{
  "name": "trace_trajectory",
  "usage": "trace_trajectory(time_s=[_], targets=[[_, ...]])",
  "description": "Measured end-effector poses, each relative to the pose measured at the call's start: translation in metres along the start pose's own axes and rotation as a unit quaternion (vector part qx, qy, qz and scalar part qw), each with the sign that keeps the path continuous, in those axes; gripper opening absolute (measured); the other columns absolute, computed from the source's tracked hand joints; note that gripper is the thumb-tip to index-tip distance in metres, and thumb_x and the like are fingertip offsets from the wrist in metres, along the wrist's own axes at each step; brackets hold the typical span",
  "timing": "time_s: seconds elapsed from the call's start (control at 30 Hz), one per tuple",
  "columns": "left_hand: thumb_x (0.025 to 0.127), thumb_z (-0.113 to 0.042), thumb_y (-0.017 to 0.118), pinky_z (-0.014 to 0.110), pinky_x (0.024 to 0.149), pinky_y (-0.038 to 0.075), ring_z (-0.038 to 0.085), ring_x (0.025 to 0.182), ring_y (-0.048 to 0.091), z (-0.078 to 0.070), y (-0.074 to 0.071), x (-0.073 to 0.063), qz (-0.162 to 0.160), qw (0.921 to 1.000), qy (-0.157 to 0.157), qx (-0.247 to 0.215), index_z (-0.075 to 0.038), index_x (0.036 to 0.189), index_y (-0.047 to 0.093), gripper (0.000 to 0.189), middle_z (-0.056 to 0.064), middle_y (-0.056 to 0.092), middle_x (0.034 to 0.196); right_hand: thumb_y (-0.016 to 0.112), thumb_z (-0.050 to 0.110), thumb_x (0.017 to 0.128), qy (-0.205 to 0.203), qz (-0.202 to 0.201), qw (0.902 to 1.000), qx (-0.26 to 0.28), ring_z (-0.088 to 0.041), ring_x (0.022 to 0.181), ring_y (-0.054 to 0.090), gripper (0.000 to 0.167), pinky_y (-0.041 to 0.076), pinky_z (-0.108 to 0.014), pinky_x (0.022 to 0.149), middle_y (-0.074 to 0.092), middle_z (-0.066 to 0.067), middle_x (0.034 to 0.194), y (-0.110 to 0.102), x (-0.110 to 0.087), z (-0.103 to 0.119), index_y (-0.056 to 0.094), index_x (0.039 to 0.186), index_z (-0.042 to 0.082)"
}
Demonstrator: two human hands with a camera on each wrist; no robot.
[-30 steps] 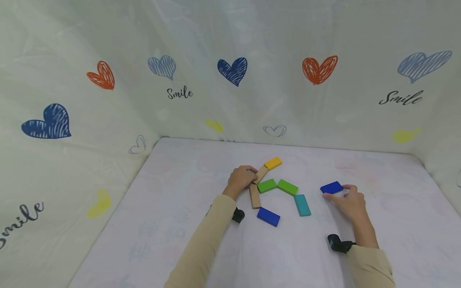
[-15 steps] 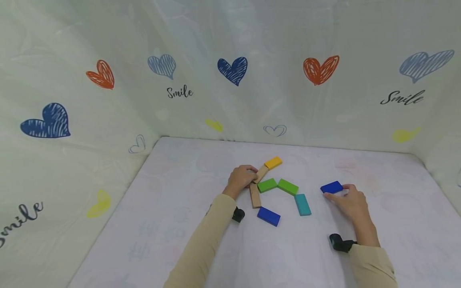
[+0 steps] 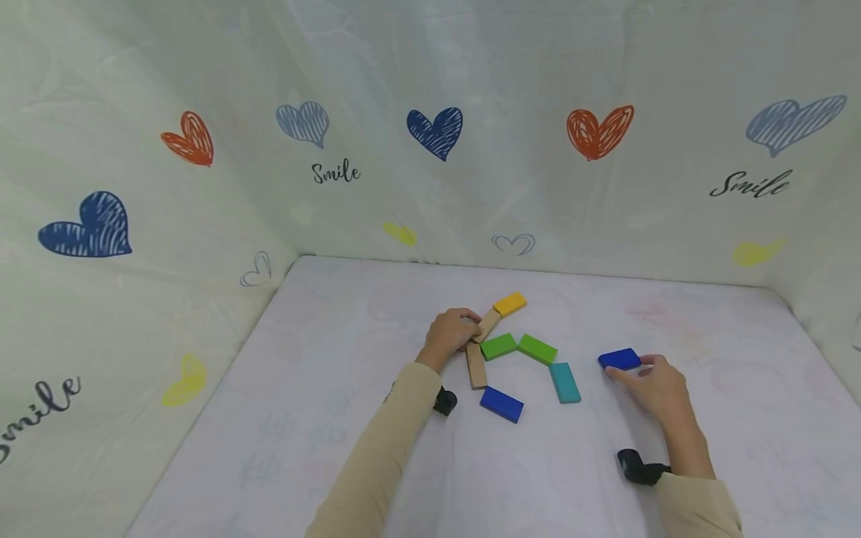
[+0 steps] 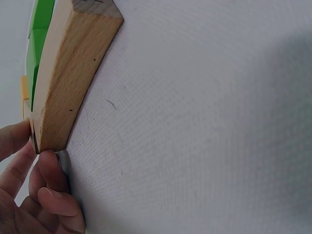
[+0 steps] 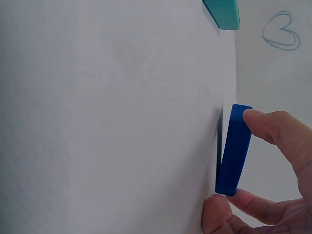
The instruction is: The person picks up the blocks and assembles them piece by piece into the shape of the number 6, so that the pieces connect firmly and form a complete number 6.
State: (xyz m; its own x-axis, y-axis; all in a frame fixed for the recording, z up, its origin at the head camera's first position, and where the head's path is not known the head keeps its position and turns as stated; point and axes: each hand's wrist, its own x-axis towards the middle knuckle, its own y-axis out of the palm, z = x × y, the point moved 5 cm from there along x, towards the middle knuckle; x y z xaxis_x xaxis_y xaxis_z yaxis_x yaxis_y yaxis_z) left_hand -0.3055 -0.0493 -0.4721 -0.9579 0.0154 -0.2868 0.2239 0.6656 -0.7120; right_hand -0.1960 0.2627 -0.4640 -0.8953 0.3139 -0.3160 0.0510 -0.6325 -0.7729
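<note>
Head view: pale, creased backdrop sheet (image 3: 504,45) at back and sides, printed with red, blue and yellow hearts and "Smile" in black script. Worktop (image 3: 511,478), whitish, faint pastel print, reaching to the backdrop. Two beige sleeves (image 3: 380,448).

Right hand (image 3: 661,385): thumb and finger pinching the held blue block (image 3: 622,359), flat, oblong, plain-faced, well apart to the right of the other blocks. Left hand (image 3: 449,336): fingers curled about the near end of the upper wooden block (image 3: 489,325), apparently pinching it, though partly hidden.

Further oblong blocks, all lying on the worktop: lower wooden block (image 3: 476,366), grained and dark-specked in the left wrist view; second blue block (image 3: 501,404), just beside its near end; teal block (image 3: 566,382); right green block (image 3: 537,349), meeting the teal at a corner; left green block (image 3: 498,346), between right green and wooden pair; yellow block (image 3: 510,304), at the upper wooden block's far end.
</note>
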Motion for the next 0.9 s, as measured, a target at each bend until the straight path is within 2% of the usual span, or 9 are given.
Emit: trace_trajectory(time_s=[0.4, 0.7, 0.9], targets=[[0.084, -0.027, 0.063, 0.019, 0.045, 0.036, 0.009, 0.048, 0.046, -0.001, -0.001, -0.003, 0.001, 1.0, 0.005, -0.001, -0.022, 0.105, 0.07, 0.023, -0.002, 0.059, 0.066, 0.059, 0.056, 0.082, 0.007, -0.009, 0.9998, 0.014, -0.044, 0.104, 0.047, 0.091, 0.044, -0.051, 0.084, 0.046, -0.034, 0.118, 0.011, -0.015, -0.006, 0.03, 0.131, -0.015], [0.084, -0.028, 0.063, 0.02, 0.045, 0.037, 0.009, 0.049, 0.046, 0.0, 0.0, 0.001, 0.0, 1.0, 0.0, -0.001, -0.023, 0.105, 0.069, 0.023, -0.001, 0.06, 0.071, 0.059, 0.058, 0.081, -0.011, 0.012, 0.9998, 0.011, -0.044, 0.105, 0.049, 0.094, 0.044, -0.051, 0.086, 0.048, -0.034, 0.119, 0.018, -0.028, -0.002, 0.03, 0.131, -0.016], [0.084, -0.028, 0.063, 0.02, 0.044, 0.036, 0.009, 0.048, 0.046, 0.0, 0.0, 0.0, 0.002, 1.0, 0.003, 0.003, -0.023, 0.105, 0.07, 0.023, -0.001, 0.06, 0.07, 0.061, 0.059, 0.079, -0.007, 0.026, 0.9995, 0.016, -0.04, 0.102, 0.05, 0.094, 0.045, -0.049, 0.085, 0.049, -0.032, 0.115, 0.026, -0.04, 0.0, 0.032, 0.128, -0.016]])
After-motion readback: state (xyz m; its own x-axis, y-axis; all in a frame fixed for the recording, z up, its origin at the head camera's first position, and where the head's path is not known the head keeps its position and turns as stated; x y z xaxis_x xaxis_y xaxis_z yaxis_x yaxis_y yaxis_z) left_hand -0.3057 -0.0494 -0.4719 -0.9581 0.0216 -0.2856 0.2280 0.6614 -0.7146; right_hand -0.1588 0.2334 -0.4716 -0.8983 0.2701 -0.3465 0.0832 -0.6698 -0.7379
